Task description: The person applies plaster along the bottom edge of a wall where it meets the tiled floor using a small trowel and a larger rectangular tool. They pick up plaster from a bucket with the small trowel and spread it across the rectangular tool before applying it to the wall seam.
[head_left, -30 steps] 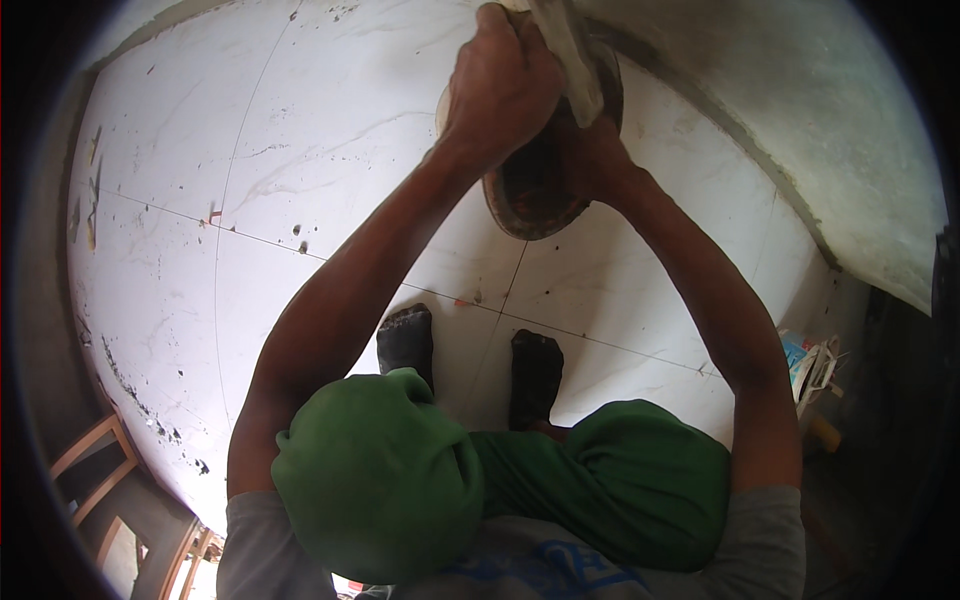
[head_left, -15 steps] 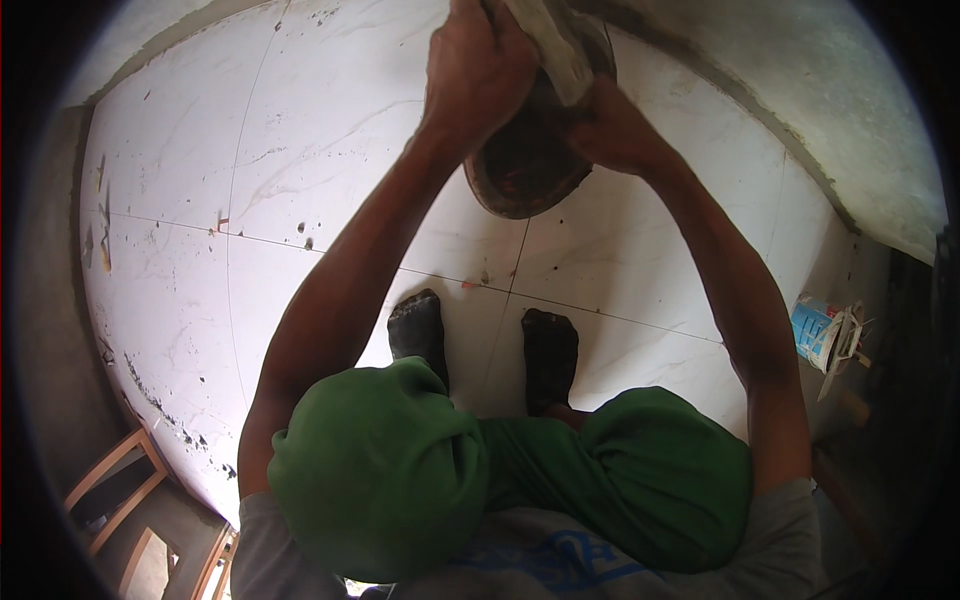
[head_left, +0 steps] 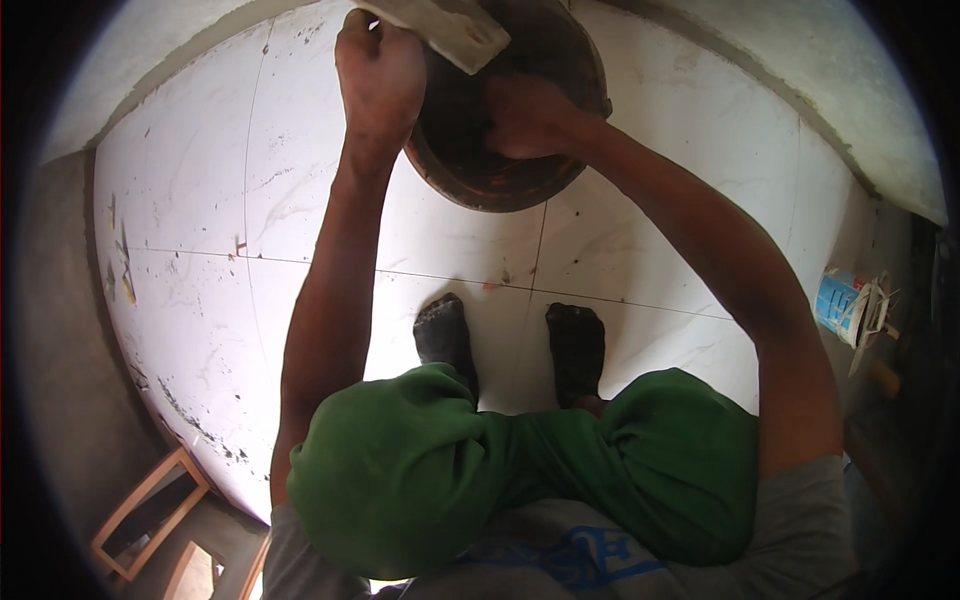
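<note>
At the top of the head view is a dark round basin [head_left: 465, 180] with a rusty-brown rim, partly cut off by the frame. My left hand [head_left: 382, 90] is closed at its left side, around one end of a flat pale-grey tool [head_left: 455, 35] that looks coated with mortar. The tool's blunt end reaches over the basin. My right hand [head_left: 530, 115] is over the dark inside of the basin, its fingers curled. What those fingers hold, if anything, is hidden in shadow.
White floor tiles [head_left: 310, 215] with dark crumbs surround my dark-socked feet [head_left: 575, 345]. A blue-and-white bucket [head_left: 840, 305] lies at the right, beside the wall. Wooden frames [head_left: 150, 510] stand at the lower left. A grey ledge [head_left: 800, 90] borders the upper right.
My left hand has moved left with the flat tool, which now lies further left over the basin. My right hand has shifted left and over the basin's inside, which shows more openly.
</note>
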`<state>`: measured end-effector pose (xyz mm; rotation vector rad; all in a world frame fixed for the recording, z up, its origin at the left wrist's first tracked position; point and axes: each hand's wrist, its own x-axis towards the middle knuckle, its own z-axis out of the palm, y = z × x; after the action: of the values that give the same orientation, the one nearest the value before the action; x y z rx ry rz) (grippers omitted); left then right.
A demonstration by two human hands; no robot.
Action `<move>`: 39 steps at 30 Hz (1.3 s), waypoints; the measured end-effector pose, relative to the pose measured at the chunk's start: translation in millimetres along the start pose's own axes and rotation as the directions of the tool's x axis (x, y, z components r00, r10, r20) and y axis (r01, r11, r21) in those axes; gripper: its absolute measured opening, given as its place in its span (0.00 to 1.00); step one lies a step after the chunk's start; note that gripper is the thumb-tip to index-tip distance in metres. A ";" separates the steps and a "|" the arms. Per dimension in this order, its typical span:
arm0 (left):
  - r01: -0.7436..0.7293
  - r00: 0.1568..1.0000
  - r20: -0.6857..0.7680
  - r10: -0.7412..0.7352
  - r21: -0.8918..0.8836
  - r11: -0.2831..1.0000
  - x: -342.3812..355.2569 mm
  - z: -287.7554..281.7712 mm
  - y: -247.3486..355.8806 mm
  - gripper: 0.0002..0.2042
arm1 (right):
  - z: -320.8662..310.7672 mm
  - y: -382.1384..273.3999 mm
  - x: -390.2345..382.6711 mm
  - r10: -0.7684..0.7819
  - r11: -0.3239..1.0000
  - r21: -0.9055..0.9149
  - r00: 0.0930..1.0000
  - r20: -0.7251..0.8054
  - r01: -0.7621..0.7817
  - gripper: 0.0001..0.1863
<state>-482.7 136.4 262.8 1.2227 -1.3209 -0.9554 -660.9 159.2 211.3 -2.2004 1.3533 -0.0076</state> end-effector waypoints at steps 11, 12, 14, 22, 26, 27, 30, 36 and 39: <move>0.000 0.999 -0.048 -0.008 -0.175 0.984 -12.4 -13.7 -8.1 0.17 | -15.0 -16.5 -14.5 0.142 0.589 0.769 0.969 0.204 -0.248 0.22; -0.012 0.999 -0.054 0.003 -0.177 0.984 -13.3 -15.6 -14.2 0.17 | -1.3 -7.6 -17.1 0.177 0.495 0.859 0.983 0.049 -0.132 0.13; 0.003 0.996 -0.085 -0.022 -0.213 0.977 -9.1 -26.5 -19.3 0.18 | -14.9 -8.3 -19.6 0.191 0.411 0.911 0.975 -0.114 0.026 0.06; -0.115 0.993 -0.041 0.110 -0.163 0.980 -50.8 -121.5 -81.9 0.19 | -75.1 2.1 -53.0 0.091 -0.146 0.982 0.987 0.132 -0.118 0.15; 0.048 0.997 -0.051 -0.060 -0.209 0.977 -62.0 -125.5 -67.0 0.32 | -91.1 -30.6 -62.5 0.137 -0.189 0.980 0.987 0.084 -0.057 0.15; 0.045 0.997 -0.053 -0.057 -0.194 0.980 -64.5 -129.5 -60.9 0.29 | -92.0 -34.9 -62.0 0.154 -0.150 0.988 0.988 -0.015 0.038 0.15; -0.051 0.998 -0.029 0.051 0.017 0.999 -66.4 -147.7 -33.0 0.21 | -108.8 -59.6 -67.0 0.157 0.184 0.961 0.959 -0.236 0.206 0.14; 0.503 0.847 0.240 -0.475 -0.651 0.568 -103.2 -105.5 43.8 0.19 | -95.9 -98.2 -66.8 -0.202 0.852 0.257 0.738 -0.643 0.457 0.15; 0.593 0.781 0.336 -0.527 -0.665 0.454 -112.1 -84.6 40.5 0.20 | -82.8 -105.3 -62.2 -0.522 0.780 -0.149 0.500 -0.691 0.608 0.17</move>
<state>-413.1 261.0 294.3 0.9366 -0.3906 -1.8309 -628.2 209.4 346.4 -2.5386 0.8062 -1.2786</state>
